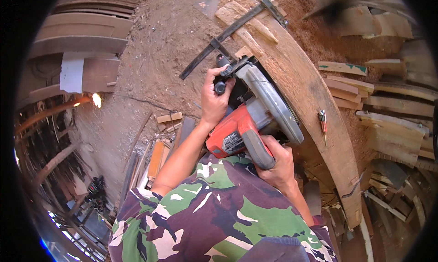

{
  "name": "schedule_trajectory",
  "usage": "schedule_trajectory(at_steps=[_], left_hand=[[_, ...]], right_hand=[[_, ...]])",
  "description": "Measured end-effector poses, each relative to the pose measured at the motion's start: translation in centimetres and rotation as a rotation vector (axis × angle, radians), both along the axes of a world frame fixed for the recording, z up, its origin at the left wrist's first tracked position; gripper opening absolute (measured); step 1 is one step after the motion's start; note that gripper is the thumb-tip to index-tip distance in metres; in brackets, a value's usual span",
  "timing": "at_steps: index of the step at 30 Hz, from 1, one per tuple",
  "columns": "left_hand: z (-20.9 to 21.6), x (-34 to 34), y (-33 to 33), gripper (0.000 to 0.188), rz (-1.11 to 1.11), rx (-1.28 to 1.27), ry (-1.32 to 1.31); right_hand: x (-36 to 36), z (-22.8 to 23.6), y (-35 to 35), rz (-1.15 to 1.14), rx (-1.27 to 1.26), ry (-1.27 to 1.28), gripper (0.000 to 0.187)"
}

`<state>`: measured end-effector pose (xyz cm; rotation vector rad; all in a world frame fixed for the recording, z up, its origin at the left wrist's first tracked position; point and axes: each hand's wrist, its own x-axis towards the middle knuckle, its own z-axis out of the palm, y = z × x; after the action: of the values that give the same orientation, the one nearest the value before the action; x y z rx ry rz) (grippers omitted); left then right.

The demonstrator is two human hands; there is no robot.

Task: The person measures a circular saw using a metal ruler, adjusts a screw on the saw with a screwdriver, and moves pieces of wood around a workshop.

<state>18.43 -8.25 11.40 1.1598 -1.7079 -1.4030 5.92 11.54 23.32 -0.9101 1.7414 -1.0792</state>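
Observation:
A red circular saw [229, 133] with a grey blade guard [269, 100] rests along the edge of a long wooden plank [315, 86]. My right hand [279, 165] is wrapped around its grey-black rear handle [258, 148]. Farther forward, my left hand [216, 101] curls its fingers around the saw's black front knob [220, 87]. Just beyond that hand, a dark metal bar clamp [232, 30] crosses the plank's far end, its sliding jaw close to the saw's front. The blade itself is hidden by the guard and the saw body.
A screwdriver [323, 121] with a red-black handle lies on the plank, right of the saw. Loose wood strips [253, 29] lie under the clamp. Offcuts [344, 91] and boards [392, 132] fill the right side. Stacked timber [82, 31] stands at the left; wood pieces [157, 159] lie near my left forearm.

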Motion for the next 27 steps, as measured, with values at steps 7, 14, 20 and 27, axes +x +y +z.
schedule_trajectory(at_steps=[7,14,20,27], left_hand=[[0.0,0.1,0.3,0.030,0.034,0.085,0.007],[0.5,0.2,0.4,0.028,0.039,0.058,-0.005],[0.7,0.3,0.4,0.029,0.023,0.167,0.068],[-0.2,-0.6,0.2,0.029,0.046,0.125,0.097]], right_hand=[[-0.1,0.0,0.4,0.002,-0.067,0.126,0.052],[-0.4,0.6,0.3,0.068,-0.128,0.148,0.047],[0.5,0.8,0.0,0.028,-0.060,0.142,0.038],[0.3,1.4,-0.5,-0.045,-0.020,0.165,0.047]])
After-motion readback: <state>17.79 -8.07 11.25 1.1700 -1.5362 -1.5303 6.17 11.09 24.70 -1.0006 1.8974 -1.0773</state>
